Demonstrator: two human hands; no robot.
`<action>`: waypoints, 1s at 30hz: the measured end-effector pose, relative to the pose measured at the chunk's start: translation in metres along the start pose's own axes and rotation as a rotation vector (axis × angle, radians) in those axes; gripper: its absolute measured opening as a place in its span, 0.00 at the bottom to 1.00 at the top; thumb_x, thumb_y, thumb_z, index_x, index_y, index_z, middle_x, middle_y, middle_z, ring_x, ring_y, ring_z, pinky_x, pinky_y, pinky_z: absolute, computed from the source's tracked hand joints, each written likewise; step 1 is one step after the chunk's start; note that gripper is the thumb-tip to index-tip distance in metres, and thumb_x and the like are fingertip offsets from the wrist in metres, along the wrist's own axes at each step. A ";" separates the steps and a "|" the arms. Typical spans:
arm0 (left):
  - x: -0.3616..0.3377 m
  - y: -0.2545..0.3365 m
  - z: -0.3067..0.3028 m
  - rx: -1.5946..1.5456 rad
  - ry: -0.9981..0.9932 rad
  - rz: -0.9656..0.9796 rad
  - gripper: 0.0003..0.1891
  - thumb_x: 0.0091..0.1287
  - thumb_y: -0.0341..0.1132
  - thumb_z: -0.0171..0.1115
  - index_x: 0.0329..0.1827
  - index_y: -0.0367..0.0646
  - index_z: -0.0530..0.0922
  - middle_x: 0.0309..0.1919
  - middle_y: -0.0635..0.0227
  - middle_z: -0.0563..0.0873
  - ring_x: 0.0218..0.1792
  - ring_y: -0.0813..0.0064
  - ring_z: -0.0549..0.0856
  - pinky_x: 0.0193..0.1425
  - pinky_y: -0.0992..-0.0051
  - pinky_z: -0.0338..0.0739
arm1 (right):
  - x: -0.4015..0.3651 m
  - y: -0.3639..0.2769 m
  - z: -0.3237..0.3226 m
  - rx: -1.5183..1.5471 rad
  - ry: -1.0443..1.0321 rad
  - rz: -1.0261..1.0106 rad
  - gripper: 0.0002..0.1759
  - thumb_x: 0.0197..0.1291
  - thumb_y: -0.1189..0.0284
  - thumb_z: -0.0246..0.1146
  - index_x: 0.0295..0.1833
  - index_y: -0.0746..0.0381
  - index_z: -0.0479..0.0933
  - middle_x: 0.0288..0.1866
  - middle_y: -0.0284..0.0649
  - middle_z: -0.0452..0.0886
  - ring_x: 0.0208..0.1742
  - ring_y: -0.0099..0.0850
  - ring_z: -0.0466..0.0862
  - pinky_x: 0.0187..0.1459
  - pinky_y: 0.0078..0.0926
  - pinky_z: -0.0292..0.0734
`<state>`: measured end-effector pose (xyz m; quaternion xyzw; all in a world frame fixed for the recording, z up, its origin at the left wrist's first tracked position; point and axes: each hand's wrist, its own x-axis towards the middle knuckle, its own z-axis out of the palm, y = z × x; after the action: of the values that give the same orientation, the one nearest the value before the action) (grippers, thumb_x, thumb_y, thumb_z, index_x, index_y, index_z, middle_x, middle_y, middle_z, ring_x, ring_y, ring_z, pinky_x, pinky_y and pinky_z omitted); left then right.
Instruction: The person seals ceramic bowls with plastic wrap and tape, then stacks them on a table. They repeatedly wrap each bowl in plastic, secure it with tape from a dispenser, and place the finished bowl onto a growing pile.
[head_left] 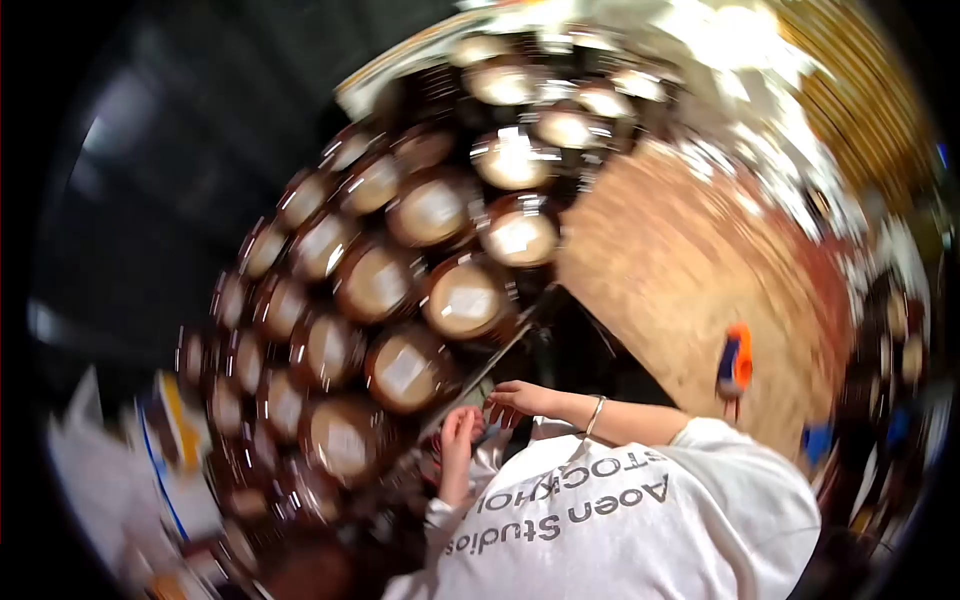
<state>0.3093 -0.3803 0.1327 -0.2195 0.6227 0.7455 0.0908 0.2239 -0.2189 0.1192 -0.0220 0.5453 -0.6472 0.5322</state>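
Observation:
My left hand is held low in front of my body, its fingers stretched upward with nothing visible in them. Just to the right and slightly higher is my right hand, with a bracelet at the wrist and its fingers loosely apart. It looks empty too. Both are close to the edge of a surface crowded with round dark-brown pots. The pots have pale round tops, many bearing a white square label. One labelled pot stands nearest to my left hand. Motion blur hides finer detail.
A light wooden tabletop lies to the right, with an orange and dark-blue tool on it. White paper or plastic sheets show at lower left. Ribbed yellowish material is at upper right. A dark gap separates pots and tabletop.

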 end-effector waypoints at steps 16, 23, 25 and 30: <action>0.011 0.030 0.223 1.020 -0.759 1.184 0.35 0.65 0.57 0.34 0.65 0.35 0.54 0.65 0.53 0.56 0.66 0.56 0.54 0.68 0.59 0.42 | -0.211 -0.006 -0.052 0.948 0.383 -1.066 0.38 0.60 0.42 0.37 0.62 0.64 0.58 0.58 0.42 0.66 0.60 0.33 0.65 0.60 0.33 0.59; -0.050 -0.024 0.321 -0.273 -1.216 -0.780 0.36 0.62 0.64 0.32 0.62 0.42 0.59 0.59 0.64 0.66 0.58 0.66 0.68 0.56 0.68 0.65 | -0.337 0.030 -0.038 -0.851 1.650 -0.967 0.30 0.60 0.55 0.48 0.64 0.59 0.59 0.64 0.46 0.59 0.66 0.41 0.57 0.64 0.39 0.48; -0.067 -0.001 0.353 -0.202 -1.219 -0.818 0.35 0.63 0.62 0.33 0.62 0.43 0.60 0.59 0.63 0.66 0.60 0.65 0.66 0.61 0.64 0.62 | -0.322 0.082 -0.044 -1.108 1.666 -0.552 0.31 0.55 0.58 0.54 0.63 0.59 0.60 0.63 0.46 0.61 0.64 0.41 0.60 0.63 0.43 0.48; -0.115 0.047 0.414 -0.081 -1.579 -0.389 0.29 0.66 0.55 0.38 0.53 0.35 0.68 0.49 0.56 0.75 0.48 0.63 0.75 0.55 0.64 0.66 | -0.365 0.224 -0.037 -0.277 2.102 -0.421 0.19 0.52 0.71 0.58 0.49 0.67 0.69 0.48 0.52 0.72 0.51 0.44 0.73 0.50 0.36 0.69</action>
<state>0.3035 0.0265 0.2777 0.2638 0.2985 0.6732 0.6229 0.5082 0.1030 0.1424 0.3911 0.7827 -0.3532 -0.3312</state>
